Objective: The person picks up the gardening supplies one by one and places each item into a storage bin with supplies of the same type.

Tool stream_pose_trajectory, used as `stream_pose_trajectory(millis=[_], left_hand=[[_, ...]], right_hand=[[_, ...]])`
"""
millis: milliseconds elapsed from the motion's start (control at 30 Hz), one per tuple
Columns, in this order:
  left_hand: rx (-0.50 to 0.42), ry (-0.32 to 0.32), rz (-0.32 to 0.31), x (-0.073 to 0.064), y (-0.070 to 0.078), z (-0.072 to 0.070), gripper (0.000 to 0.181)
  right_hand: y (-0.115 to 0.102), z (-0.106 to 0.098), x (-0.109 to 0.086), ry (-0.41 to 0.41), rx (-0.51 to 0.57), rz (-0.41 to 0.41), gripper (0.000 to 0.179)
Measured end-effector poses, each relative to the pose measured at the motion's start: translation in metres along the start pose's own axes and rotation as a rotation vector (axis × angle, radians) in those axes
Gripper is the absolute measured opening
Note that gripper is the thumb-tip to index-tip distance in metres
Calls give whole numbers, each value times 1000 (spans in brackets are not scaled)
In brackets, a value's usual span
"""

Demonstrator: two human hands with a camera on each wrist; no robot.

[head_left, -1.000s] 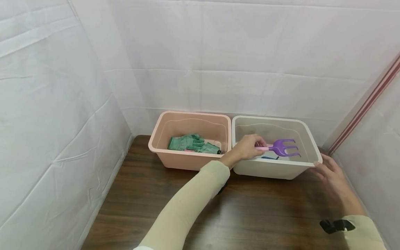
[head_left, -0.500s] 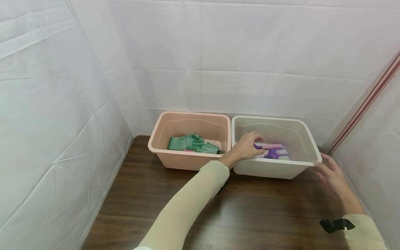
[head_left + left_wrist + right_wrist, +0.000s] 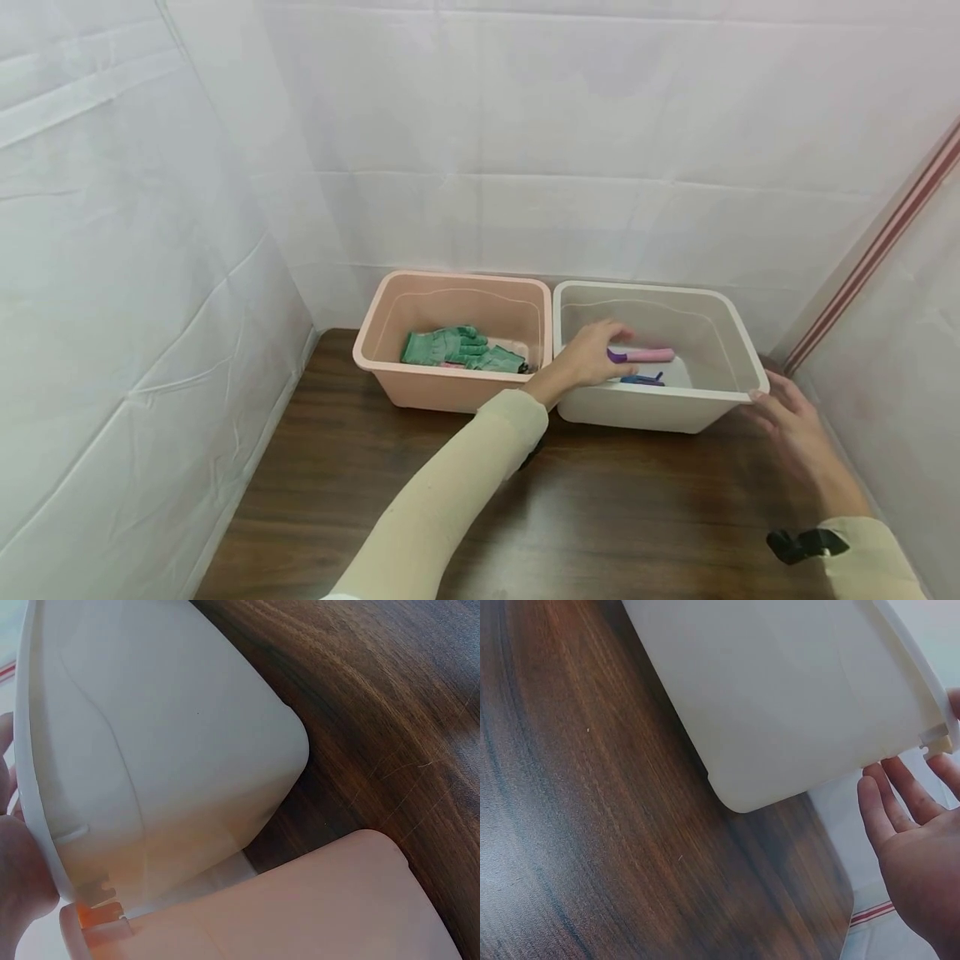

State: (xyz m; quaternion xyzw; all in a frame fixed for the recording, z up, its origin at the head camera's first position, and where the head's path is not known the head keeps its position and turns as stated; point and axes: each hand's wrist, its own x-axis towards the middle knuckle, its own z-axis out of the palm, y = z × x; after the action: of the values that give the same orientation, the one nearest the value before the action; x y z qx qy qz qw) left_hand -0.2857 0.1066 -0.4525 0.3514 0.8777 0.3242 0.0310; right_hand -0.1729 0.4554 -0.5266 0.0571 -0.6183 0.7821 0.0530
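My left hand (image 3: 591,354) reaches over the front rim of the white bin (image 3: 652,412), thumb and fingers apart. Close to its fingertips, inside the bin, lies a tool with a pink handle (image 3: 651,356) and a purple end (image 3: 617,357). Blue pieces (image 3: 642,379), partly hidden by the front wall, lie nearer to me. I cannot make out the purple fork's tines now. At the bin's front right corner my right hand (image 3: 791,421) holds the rim, thumb on top; in the right wrist view its fingers (image 3: 911,791) meet the outer wall.
Touching the white bin on its left, a pink bin (image 3: 442,390) contains green gloves (image 3: 446,344) and a bit of pink. Both stand at the back of a brown wooden table (image 3: 337,483). White sheeting (image 3: 480,125) rises behind and at both sides.
The purple hand fork, with its pink handle in my left hand a second ago, has dropped into the white bin. My left fingers have let go. My right hand stays at the corner.
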Motion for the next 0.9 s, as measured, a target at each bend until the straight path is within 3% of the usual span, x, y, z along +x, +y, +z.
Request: stream_pose_trajectory(millis=[400,900], left_hand=[[-34,8,26,-1,0,2,59],[25,-7,26,-2,-1,4,56]], right_hand=[[4,-4,2,-15,9,-27,42],[1,0,-1,-9,-53,-4,42]])
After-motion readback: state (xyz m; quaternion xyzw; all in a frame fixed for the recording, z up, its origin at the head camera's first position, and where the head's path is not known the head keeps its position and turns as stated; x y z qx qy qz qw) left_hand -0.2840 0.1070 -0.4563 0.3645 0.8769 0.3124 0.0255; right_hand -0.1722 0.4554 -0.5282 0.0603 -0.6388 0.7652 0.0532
